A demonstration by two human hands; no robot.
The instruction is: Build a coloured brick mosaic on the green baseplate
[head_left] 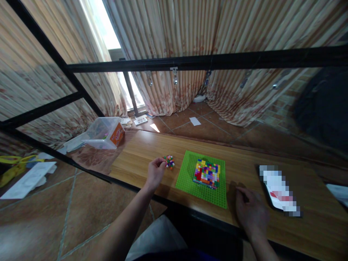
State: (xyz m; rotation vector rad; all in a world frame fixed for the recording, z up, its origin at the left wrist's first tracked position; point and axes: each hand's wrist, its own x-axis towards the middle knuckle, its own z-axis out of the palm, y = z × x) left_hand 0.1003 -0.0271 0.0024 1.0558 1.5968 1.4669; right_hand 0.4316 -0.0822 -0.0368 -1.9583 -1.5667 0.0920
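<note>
My left hand (155,172) is at the left edge of a small pile of colourful toy bricks (170,162), its thumb and forefinger pinched together. Whether a brick is between those fingertips is too small to tell. To the right of the pile lies a green studded baseplate (186,181). A square block of many-coloured bricks (207,174) stands on it, towards its right side. My right hand (251,210) rests on the table right of the baseplate, fingers curled in, with nothing visible in them.
The wooden table (138,148) has a phone (280,192) lying at its right. On the floor beyond the left end stands a clear plastic box (100,134) with an orange label. A black metal rail (190,63) crosses in front of the curtains (168,32).
</note>
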